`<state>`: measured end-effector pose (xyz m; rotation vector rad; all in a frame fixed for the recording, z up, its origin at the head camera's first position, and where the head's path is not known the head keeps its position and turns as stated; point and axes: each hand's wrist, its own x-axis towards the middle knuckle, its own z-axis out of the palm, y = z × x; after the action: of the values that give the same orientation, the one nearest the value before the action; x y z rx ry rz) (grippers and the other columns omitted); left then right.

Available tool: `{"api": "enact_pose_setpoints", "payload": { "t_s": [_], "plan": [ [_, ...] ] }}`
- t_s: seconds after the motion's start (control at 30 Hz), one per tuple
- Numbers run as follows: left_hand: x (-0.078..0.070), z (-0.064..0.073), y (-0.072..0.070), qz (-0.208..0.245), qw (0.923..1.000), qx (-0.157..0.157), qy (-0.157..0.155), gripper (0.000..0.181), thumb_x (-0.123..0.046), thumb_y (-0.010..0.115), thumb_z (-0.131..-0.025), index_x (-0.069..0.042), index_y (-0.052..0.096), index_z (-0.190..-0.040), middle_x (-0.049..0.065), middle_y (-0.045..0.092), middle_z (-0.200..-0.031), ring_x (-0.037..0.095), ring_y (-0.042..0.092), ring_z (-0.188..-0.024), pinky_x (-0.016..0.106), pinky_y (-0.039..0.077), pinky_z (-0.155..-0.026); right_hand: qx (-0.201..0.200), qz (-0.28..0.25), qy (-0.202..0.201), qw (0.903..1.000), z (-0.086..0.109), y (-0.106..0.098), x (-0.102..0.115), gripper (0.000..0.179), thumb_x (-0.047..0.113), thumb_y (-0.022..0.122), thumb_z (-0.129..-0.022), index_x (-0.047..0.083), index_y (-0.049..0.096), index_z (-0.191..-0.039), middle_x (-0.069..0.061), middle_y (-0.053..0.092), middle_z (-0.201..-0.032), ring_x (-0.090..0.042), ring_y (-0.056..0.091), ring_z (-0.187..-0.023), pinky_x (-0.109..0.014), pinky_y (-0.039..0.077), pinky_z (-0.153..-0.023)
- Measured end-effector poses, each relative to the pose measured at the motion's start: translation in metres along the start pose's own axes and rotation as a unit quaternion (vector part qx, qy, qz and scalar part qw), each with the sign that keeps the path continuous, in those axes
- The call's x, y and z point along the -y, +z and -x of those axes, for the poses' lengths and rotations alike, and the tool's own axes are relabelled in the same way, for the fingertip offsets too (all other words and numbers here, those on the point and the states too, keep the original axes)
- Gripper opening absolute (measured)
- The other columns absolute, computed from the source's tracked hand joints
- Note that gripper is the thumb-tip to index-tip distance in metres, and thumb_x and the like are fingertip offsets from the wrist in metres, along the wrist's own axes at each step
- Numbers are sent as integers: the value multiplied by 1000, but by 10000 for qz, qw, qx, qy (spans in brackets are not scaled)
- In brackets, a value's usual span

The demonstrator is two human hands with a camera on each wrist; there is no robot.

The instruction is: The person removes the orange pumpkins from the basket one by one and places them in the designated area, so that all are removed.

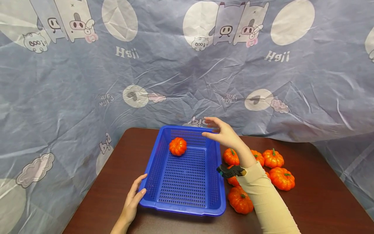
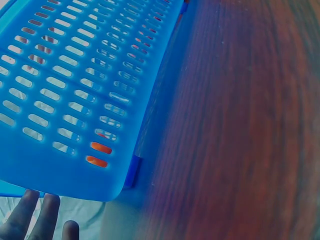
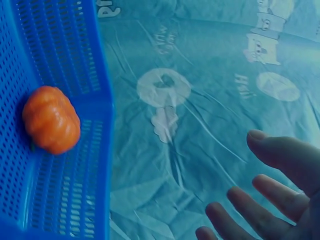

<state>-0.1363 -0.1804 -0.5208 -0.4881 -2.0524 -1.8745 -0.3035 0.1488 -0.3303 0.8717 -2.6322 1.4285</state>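
Note:
A blue plastic basket (image 1: pixel 182 213) with slotted walls and floor stands on the table, a small orange pumpkin (image 1: pixel 178 146) lying near its back left corner. At the front left corner, my left hand (image 1: pixel 131 201) touches the rim with fairly straight fingers. In the left wrist view, its fingertips (image 2: pixel 50 200) meet the basket's rim. My right hand (image 1: pixel 223 132) hovers over the back right rim, thumb and fingers spread and nothing between them. The right wrist view has the pumpkin (image 3: pixel 51 120) inside the basket, apart from that hand.
Several more orange pumpkins lie right of the basket, including a front one (image 1: pixel 240 200) and a far right one (image 1: pixel 281 178); my right forearm partly covers the group. A printed grey-blue cloth (image 1: pixel 181 78) hangs behind and beside the brown table (image 1: pixel 117 162).

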Motion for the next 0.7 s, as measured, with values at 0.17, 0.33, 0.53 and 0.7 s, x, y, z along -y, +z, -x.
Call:
{"api": "enact_pose_setpoints", "payload": {
  "t_s": [0.17,0.33,0.53,0.7],
  "plan": [
    [-1,0,-1,18,10000,45,-39,48,4,38,-93,1,34,-141,20,36,-142,10,38,-126,18,33,-96,-47,-47,-16,10000,-20,20,-2,58,20,73,-83,6,48,-133,-13,50,-134,-31,50,-120,-45,42,-96],
    [-3,1,0,-69,9998,-87,-184,47,2,40,-93,-2,37,-140,18,36,-143,10,28,-133,14,23,-99,-55,-128,125,9998,-35,42,-5,58,20,72,-83,4,47,-133,-14,50,-134,-32,48,-121,-44,41,-96],
    [-2,1,1,-140,9999,-100,-3,48,4,40,-92,-1,37,-139,20,36,-143,10,26,-134,13,21,-100,-235,-94,475,9986,-47,69,-12,57,23,72,-82,7,49,-132,-12,50,-133,-30,47,-123,-44,41,-97],
    [0,0,0,-136,9999,-41,12,49,5,40,-92,-1,36,-140,21,35,-143,8,26,-134,13,21,-100,-502,-95,717,9961,-53,90,-21,59,23,75,-79,7,51,-131,-11,53,-131,-31,47,-122,-46,40,-96]
  ]
}}
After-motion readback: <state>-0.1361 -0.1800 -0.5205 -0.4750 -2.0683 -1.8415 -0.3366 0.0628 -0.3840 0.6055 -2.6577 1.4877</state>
